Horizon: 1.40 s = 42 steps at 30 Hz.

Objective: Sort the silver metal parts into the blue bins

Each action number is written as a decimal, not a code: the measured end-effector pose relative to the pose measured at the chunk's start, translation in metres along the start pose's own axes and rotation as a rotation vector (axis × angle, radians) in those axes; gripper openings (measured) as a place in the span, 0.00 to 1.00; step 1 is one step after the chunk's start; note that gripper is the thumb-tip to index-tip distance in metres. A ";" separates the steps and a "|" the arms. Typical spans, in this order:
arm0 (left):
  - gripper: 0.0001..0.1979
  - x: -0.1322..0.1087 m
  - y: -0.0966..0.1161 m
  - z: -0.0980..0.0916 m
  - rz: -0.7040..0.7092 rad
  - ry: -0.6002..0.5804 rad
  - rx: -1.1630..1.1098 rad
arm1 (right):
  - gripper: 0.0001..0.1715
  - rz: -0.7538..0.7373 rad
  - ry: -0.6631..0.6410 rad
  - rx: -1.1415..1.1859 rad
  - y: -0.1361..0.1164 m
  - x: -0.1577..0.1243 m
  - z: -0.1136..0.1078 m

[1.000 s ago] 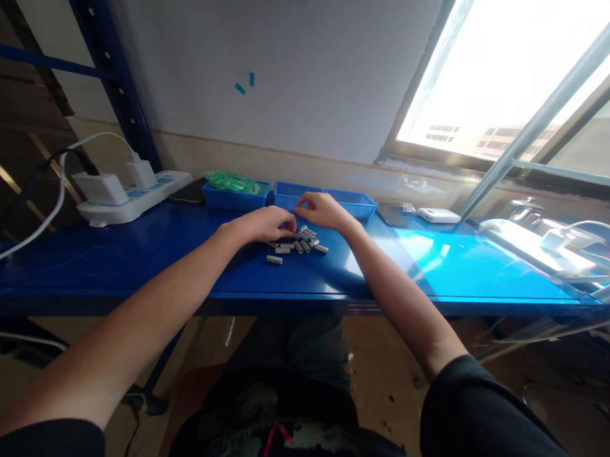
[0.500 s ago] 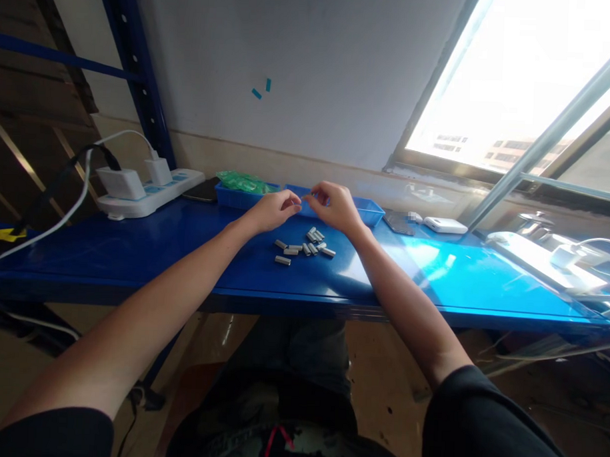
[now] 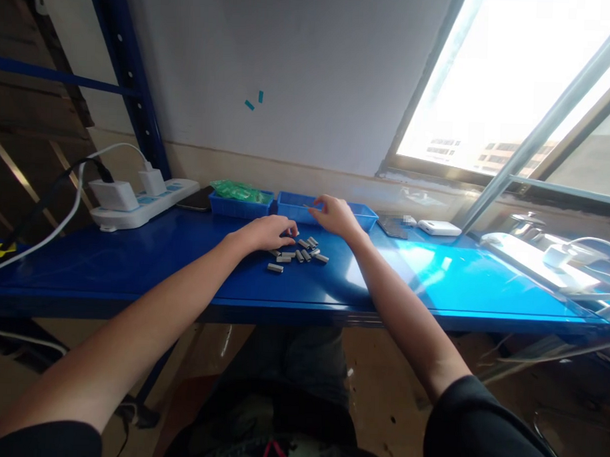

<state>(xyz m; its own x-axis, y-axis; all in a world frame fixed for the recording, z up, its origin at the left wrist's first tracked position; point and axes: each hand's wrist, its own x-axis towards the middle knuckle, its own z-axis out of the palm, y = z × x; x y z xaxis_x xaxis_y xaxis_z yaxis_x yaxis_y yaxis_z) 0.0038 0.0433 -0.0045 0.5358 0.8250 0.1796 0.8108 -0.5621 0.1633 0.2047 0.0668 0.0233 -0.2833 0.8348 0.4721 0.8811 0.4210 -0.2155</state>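
Observation:
On the blue tabletop lies a loose group of several small silver metal cylinders point(image 3: 300, 256). My left hand point(image 3: 271, 233) hovers low at the left rear of this group, its thumb and curved fingers apart, and I see nothing held in it. My right hand point(image 3: 334, 216) is raised just in front of an open blue tray point(image 3: 363, 214). Its thumb and forefinger are pinched together, with a small thin pale piece point(image 3: 306, 205) showing at their tips, too small to name. The remaining right fingers are partly hidden behind the hand.
A second blue tray point(image 3: 230, 206) holds green plastic packets point(image 3: 241, 191). A white power strip point(image 3: 158, 205) with plugs and cables stands at the left. Toward the right back lie a dark phone-like slab point(image 3: 392, 225) and a white box-shaped device point(image 3: 439, 228).
My hands have parted. The left has come down toward the metal cylinders, while the right stays raised by the tray. The view has tilted slightly.

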 end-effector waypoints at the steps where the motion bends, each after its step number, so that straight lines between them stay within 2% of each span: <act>1: 0.15 0.000 -0.001 0.001 -0.027 0.014 -0.001 | 0.20 -0.051 -0.048 0.017 -0.005 -0.002 0.003; 4: 0.12 0.002 -0.006 0.005 -0.092 0.098 -0.020 | 0.18 -0.204 -0.194 0.041 -0.018 -0.006 0.013; 7: 0.12 0.004 -0.008 0.009 -0.128 0.165 -0.077 | 0.16 -0.292 -0.279 0.025 -0.025 -0.009 0.022; 12: 0.12 0.005 -0.010 0.009 -0.204 0.168 -0.086 | 0.15 -0.324 -0.347 -0.024 -0.023 -0.007 0.032; 15: 0.14 0.006 -0.013 0.008 -0.246 0.199 -0.080 | 0.10 -0.330 -0.301 -0.045 -0.021 -0.004 0.033; 16: 0.15 0.006 -0.014 0.007 -0.253 0.207 -0.087 | 0.10 -0.330 -0.241 -0.043 -0.020 -0.003 0.030; 18: 0.17 0.004 -0.014 0.004 -0.240 0.206 -0.114 | 0.10 -0.317 -0.025 0.010 -0.019 -0.003 0.019; 22: 0.20 -0.001 -0.003 -0.002 -0.052 0.065 -0.204 | 0.19 -0.180 0.577 0.197 -0.015 -0.003 -0.019; 24: 0.19 -0.003 0.004 -0.004 0.041 -0.019 -0.235 | 0.23 -0.126 0.744 0.252 -0.010 -0.001 -0.032; 25: 0.19 -0.004 0.007 -0.004 0.075 -0.045 -0.237 | 0.23 -0.115 0.769 0.260 -0.007 0.001 -0.034; 27: 0.17 -0.004 0.011 -0.005 0.118 -0.067 -0.221 | 0.21 -0.108 0.683 0.226 0.001 0.007 -0.030; 31: 0.16 -0.002 0.008 -0.003 0.086 -0.060 -0.207 | 0.18 -0.011 0.274 0.084 0.015 0.013 -0.008; 33: 0.18 0.000 0.005 -0.001 0.063 -0.048 -0.196 | 0.18 0.025 0.128 0.049 0.018 0.010 -0.002; 39: 0.17 0.005 0.000 0.006 0.034 0.006 -0.098 | 0.16 -0.170 -0.407 0.056 0.003 -0.005 -0.003; 40: 0.16 0.006 -0.001 0.006 0.000 0.021 -0.084 | 0.16 -0.197 -0.447 0.066 -0.003 -0.006 -0.001; 42: 0.14 0.006 -0.004 0.006 -0.076 0.064 -0.091 | 0.15 -0.242 -0.429 0.075 -0.013 -0.009 0.003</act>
<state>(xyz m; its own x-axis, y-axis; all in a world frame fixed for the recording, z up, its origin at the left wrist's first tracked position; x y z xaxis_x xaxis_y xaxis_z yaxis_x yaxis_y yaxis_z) 0.0051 0.0514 -0.0097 0.4548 0.8619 0.2245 0.8225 -0.5031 0.2654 0.1943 0.0552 0.0194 -0.6204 0.7742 0.1251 0.7458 0.6318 -0.2113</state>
